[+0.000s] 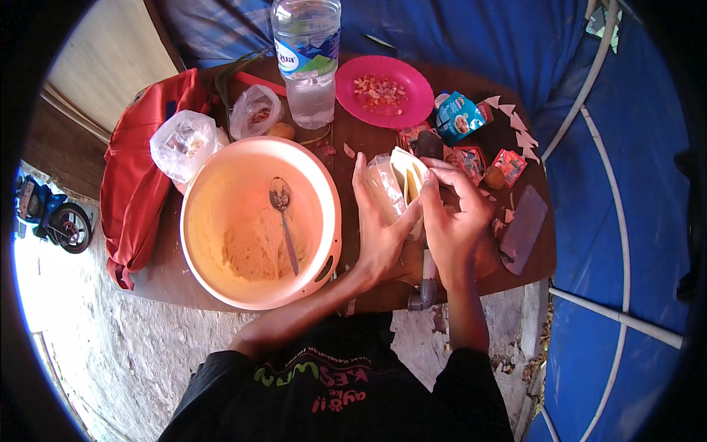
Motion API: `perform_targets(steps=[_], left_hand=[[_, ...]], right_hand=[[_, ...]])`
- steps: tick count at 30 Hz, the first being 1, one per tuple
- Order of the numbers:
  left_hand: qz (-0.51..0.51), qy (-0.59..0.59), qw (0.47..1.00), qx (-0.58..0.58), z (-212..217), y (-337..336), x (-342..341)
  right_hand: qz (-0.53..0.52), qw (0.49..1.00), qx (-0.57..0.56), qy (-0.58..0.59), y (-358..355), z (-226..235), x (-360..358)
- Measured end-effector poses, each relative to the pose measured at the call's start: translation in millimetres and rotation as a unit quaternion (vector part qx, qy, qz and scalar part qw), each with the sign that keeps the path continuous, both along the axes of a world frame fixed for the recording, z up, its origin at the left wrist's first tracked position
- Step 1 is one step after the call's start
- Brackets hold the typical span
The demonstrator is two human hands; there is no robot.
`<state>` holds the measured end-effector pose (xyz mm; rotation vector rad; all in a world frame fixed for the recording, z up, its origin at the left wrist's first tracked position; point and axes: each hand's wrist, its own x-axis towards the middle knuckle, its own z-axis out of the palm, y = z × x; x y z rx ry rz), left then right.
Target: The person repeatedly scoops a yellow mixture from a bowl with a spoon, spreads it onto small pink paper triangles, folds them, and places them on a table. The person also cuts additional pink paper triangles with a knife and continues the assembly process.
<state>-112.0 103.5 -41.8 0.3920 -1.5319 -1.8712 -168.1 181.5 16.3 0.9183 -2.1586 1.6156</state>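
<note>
My left hand (380,239) is wrapped round a clear plastic packet (385,186) above the right half of the table. Thin pale sheets (407,169), probably dough wrappers, stand partly out of the packet's top. My right hand (458,221) is closed against their right edge, thumb and fingers pinching there. To the left of my hands sits a large peach-coloured basin (193,221) with a beige, paste-like mixture (254,250) in its bottom. A metal spoon (286,225) lies in the basin, its bowl end smeared and leaning up the far side.
Behind the basin stand a big water bottle (313,96) and two plastic bags. A pink plate (420,114) holds chopped bits. A blue packet (460,118), red sachets (508,166) and white scraps lie right. A flat grey slab (524,230) lies near the right edge, red cloth (136,199) left.
</note>
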Motion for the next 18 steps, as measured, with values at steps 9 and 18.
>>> perform_targets(steps=[9,18], left_hand=[[0.018,-0.02,0.999,-0.046,2,-3,2],[-0.006,0.04,0.997,0.072,-5,1,0]], right_hand=[[0.002,0.997,-0.072,-0.024,-4,12,2],[-0.158,0.972,-0.14,-0.101,45,48,-15]])
